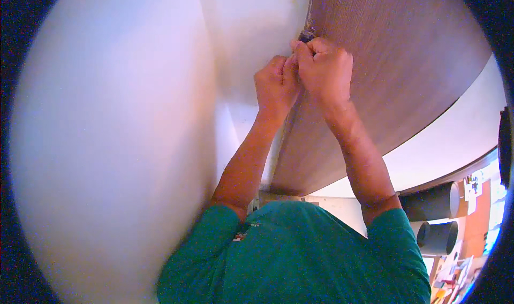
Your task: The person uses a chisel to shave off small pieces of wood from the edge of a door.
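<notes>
Both hands are raised and close together at the long edge of a dark brown wood-grain panel [385,79]. My right hand [329,74] is closed, its thumb and bent fingers around a small dark piece [307,36] at the panel's edge. What kind of piece it is cannot be made out. Just to the left, my left hand [276,84] is also closed, its fingertips meeting the right hand's. Whatever those left fingers hold is hidden. Thin, pale, thread-like bits show at the edge just beyond the dark piece.
A pale wall [118,133] fills the left side, close to my left arm. Another light surface [251,25] meets the panel's edge. At the lower right are dark cylinders [439,237], an orange-brown surface [476,218] and a blurred clutter of small things [455,282].
</notes>
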A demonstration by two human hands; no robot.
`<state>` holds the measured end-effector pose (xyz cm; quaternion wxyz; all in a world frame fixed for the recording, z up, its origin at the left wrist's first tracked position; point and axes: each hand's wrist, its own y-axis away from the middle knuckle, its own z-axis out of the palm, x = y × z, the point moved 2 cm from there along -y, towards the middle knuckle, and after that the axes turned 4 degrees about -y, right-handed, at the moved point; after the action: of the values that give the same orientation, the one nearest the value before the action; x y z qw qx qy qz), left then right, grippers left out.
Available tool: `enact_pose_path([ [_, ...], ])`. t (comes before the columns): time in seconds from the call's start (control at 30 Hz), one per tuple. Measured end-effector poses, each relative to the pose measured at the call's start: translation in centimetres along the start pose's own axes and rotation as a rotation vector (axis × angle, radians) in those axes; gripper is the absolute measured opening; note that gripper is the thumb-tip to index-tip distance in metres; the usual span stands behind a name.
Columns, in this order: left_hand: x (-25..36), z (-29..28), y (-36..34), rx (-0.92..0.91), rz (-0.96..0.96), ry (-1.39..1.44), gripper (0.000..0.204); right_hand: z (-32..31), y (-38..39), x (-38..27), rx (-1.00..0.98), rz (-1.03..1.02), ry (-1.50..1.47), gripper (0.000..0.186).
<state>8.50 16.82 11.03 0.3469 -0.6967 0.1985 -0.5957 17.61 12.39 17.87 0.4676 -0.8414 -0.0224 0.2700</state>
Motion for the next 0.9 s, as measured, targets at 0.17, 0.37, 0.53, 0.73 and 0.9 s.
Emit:
enact_pose_path([
  [0.17, -1.6, 0.9, 0.7, 0.029, 0.164, -0.186, 0.031, 0.2, 1.0, 0.4, 0.030, -0.035, 0.033, 0.035],
  [0.37, -0.7, 0.3, 0.2, 0.031, 0.093, -0.102, 0.032, -0.3, 0.2, -0.1, -0.013, -0.003, 0.001, 0.035],
  [0.53, 0.5, 0.1, 0.3, 0.035, 0.147, -0.111, 0.031, -0.5, 0.4, -0.2, 0.020, 0.009, -0.012, 0.037],
  [0.73, 0.5, 0.1, -0.5, 0.026, 0.057, 0.008, 0.033, -0.8, -0.3, -0.9, 0.064, 0.004, -0.005, 0.038],
  [0.9, 1.7, -0.6, -2.2, 0.029, 0.199, -0.073, 0.034, -0.9, -1.5, -1.8, 0.074, 0.021, -0.007, 0.040],
])
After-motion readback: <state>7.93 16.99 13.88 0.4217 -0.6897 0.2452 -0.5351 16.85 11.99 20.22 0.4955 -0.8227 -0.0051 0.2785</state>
